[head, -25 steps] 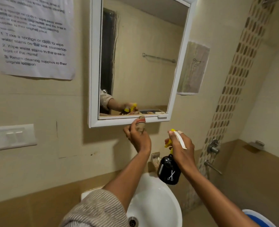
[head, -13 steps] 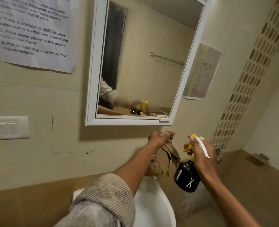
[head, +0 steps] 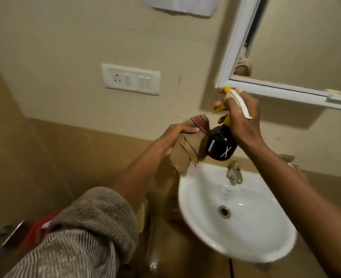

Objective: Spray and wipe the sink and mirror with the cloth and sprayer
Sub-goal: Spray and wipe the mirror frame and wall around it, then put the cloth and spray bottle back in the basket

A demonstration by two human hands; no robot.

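Since half a second ago my view has swung down and to the left: the mirror (head: 298, 37) now sits in the upper right corner, the whole sink (head: 245, 233) is in sight below, and both hands have come down from the mirror's lower edge to hang over the basin's back rim.

My left hand (head: 175, 137) has its fingers curled round the cloth (head: 187, 155), a brown rag with a reddish striped band at the top. It bunches in the fist and hangs loose beneath, its lowest corner reaching down just over the sink's upper left rim.

My right hand (head: 243, 119) grips the sprayer (head: 221, 145) at the neck. I see a yellow trigger head poking out past the fingers and a black rounded bottle with a small white scissors mark below the hand. A pale strip lies across the back of this hand. The bottle sits just beside the cloth, touching or nearly so; I cannot tell which.

On the wall to the left is a white switch plate (head: 131, 79), and the bottom edge of a paper sheet (head: 181, 7) shows at the top. A tap (head: 234, 173) stands at the back of the sink, blurred. My striped sleeve (head: 81, 237) fills the lower left.
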